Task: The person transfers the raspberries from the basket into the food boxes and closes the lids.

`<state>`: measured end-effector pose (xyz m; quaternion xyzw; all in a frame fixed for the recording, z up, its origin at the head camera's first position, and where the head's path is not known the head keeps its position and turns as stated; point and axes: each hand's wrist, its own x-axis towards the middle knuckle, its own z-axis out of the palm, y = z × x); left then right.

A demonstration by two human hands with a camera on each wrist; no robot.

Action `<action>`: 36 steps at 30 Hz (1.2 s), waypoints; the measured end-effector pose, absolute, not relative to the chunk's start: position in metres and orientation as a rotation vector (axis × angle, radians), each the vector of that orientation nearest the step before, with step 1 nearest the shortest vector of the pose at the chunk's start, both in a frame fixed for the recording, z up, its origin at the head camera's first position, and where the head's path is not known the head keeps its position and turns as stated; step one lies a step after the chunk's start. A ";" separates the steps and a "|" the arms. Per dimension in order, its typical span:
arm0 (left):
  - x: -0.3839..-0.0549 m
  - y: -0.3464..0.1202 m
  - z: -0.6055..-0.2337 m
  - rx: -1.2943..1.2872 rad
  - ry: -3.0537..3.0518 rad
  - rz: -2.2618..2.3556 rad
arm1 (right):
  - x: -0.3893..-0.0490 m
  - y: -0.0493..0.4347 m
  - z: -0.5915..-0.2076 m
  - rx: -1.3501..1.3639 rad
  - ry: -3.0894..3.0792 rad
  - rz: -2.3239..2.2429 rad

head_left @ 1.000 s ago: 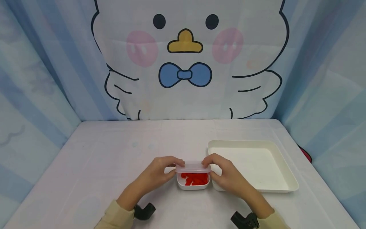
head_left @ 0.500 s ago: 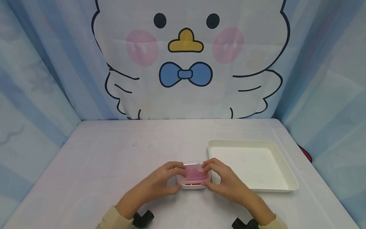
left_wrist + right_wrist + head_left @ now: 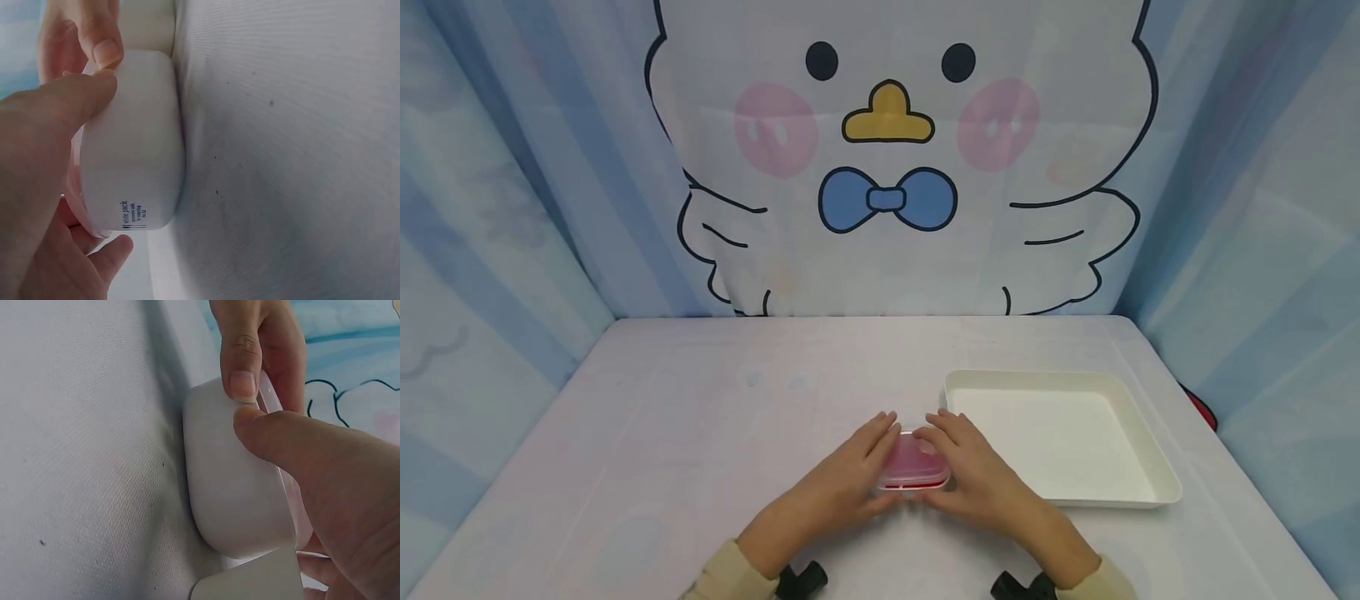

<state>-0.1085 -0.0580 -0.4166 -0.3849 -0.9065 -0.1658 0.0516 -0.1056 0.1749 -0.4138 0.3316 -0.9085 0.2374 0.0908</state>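
A small white food container (image 3: 134,144) with a translucent pinkish lid (image 3: 917,460) sits on the table, right in front of the person. Red contents show through the lid and as a thin red line under its front edge. My left hand (image 3: 844,477) grips the container from the left, its thumb on the front wall and fingers over the lid towards the far side. From the right, my right hand (image 3: 983,477) grips it the same way. Both thumbs nearly meet on the front wall in the wrist views. Small dark print marks the container's wall in the left wrist view.
A shallow white rectangular tray (image 3: 1063,433) stands just right of the container, close behind the right hand. White cloth covers the table (image 3: 700,400). Light blue curtains (image 3: 1262,250) enclose the sides, and a printed cartoon backdrop hangs behind.
The lid, raised at the front with red pieces exposed, has come down over the container. Both hands have moved closer together, their thumbs now side by side on the front wall.
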 end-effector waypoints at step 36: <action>-0.087 -0.043 -0.431 -0.992 -2.568 0.157 | -0.065 0.132 -0.429 0.775 -2.768 -0.047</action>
